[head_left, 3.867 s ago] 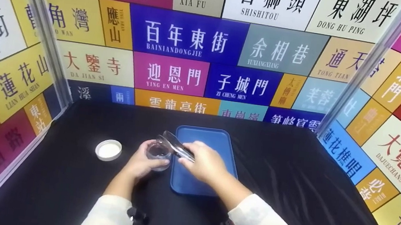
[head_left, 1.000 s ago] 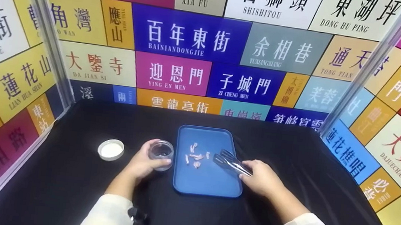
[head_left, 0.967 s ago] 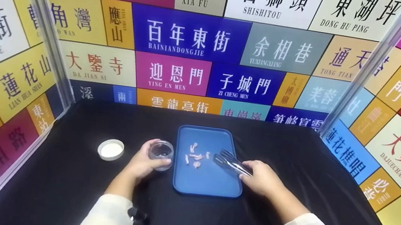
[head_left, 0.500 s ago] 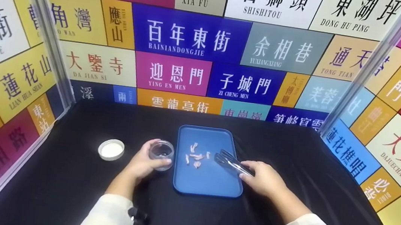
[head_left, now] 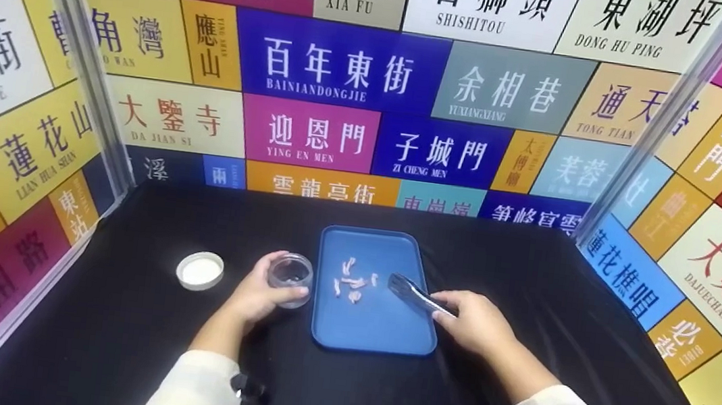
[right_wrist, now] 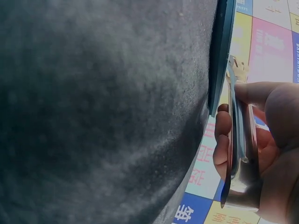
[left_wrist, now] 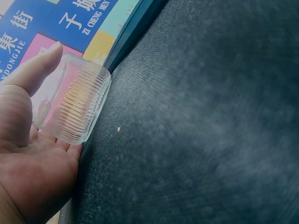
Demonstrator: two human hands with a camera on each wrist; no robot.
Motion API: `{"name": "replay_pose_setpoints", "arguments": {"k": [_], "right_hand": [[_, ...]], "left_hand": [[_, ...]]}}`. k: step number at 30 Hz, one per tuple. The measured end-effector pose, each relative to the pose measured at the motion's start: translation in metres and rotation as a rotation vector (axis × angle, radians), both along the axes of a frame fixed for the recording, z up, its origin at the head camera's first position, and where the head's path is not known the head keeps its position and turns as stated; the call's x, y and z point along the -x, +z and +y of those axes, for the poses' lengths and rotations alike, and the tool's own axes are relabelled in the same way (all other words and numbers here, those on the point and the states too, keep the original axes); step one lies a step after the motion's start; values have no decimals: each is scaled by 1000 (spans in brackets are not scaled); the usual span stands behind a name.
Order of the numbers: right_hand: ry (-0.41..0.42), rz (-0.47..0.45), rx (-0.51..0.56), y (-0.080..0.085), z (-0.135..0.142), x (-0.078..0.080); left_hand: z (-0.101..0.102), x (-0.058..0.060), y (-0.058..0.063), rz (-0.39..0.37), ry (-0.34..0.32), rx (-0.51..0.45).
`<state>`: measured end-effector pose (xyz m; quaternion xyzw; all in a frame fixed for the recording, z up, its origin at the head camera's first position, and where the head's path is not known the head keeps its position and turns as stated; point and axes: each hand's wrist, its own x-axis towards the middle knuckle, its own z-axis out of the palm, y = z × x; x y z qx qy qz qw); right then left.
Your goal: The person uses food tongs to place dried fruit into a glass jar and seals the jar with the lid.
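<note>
Black-covered table: tongs lie just right of the pale pieces

Behind the table's far edge rises a wall of bright panels lettered with names. A blue tray lies near the middle of the table, its long edges running from near to far. The pale pieces, a handful of them, are scattered at mixed angles on the tray, mostly left of its centre line and well clear of both short edges.

The right hand is just outside the tray's right edge, thumb and fingers clamped on the metal tongs. These slant across that edge, their long axis aimed at the tray's far left corner. Their tips stop just short of the nearest piece, apart from it; whether they touch the tray cannot be told.

The left hand is wrapped round a clear jar, mouth up, just beside the tray's left edge. So the hands are apart, with the pieces between them. The left is the nearer hand, yet the tong tips are closer still; that short leftward gap is, I judge, the relation that counts. A white lid lies left of the jar, well apart from the tray.
</note>
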<state>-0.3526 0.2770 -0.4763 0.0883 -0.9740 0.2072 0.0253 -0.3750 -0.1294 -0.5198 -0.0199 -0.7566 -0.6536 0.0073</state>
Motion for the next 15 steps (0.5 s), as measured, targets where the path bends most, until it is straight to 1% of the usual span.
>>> {"name": "replay_pose_setpoints", "arguments": {"k": [7,15], "right_hand": [[-22,-9,11,1,-4,-1],[-25,18,27,11,-15,2]], "left_hand": [[-1,-1,-1,-4,-2,10],[0,-2,1,-3,-2,12]]}}
